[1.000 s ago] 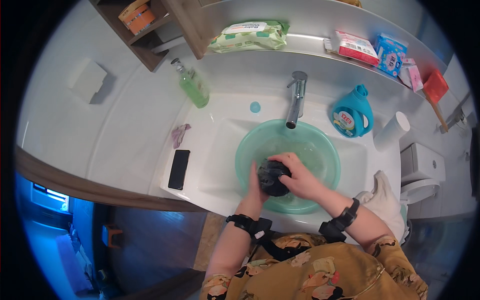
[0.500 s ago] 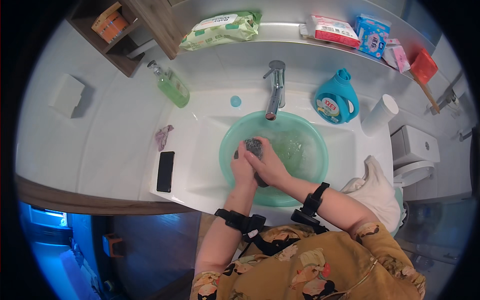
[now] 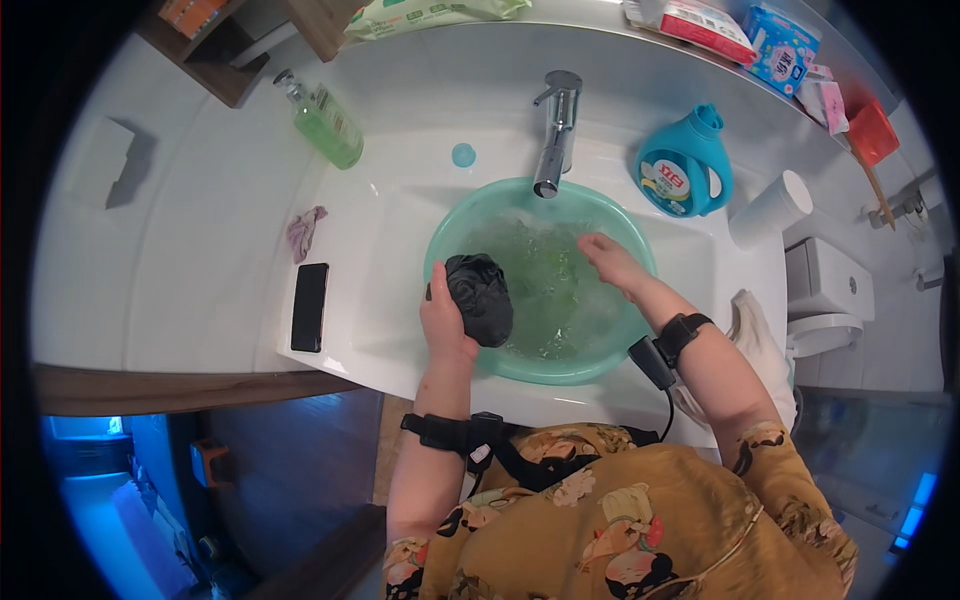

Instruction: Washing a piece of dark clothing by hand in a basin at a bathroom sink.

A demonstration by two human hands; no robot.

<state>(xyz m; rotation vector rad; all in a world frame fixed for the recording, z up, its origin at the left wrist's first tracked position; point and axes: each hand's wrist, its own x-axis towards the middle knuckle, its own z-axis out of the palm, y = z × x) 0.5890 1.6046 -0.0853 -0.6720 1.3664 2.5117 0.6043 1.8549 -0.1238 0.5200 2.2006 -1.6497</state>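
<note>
A wet, bunched black cloth [image 3: 480,300] rests in my left hand [image 3: 440,315], whose thumb shows along its left side; the other fingers are hidden beneath it. The hand is at the left side of a mint-green basin [image 3: 440,237] set in the white sink. Greenish water with some foam [image 3: 545,265] lies in the basin. Over its right part is my right hand [image 3: 612,262], apart from the cloth, with its fingers stretched out and nothing seen in them. A chrome faucet [image 3: 556,135] stands behind the basin, its spout over the far rim.
Left of the basin lie a black phone [image 3: 310,308] and a small mauve cloth [image 3: 304,233]. A green pump bottle [image 3: 322,122] stands behind them. At the back right are a blue detergent jug [image 3: 684,165] and a white cylinder [image 3: 775,208]. Pale fabric [image 3: 750,350] hangs at the right edge.
My hands were together around the dark cloth; now they are apart. The left keeps the cloth, and the right has moved away to the right. The view has shifted slightly.
</note>
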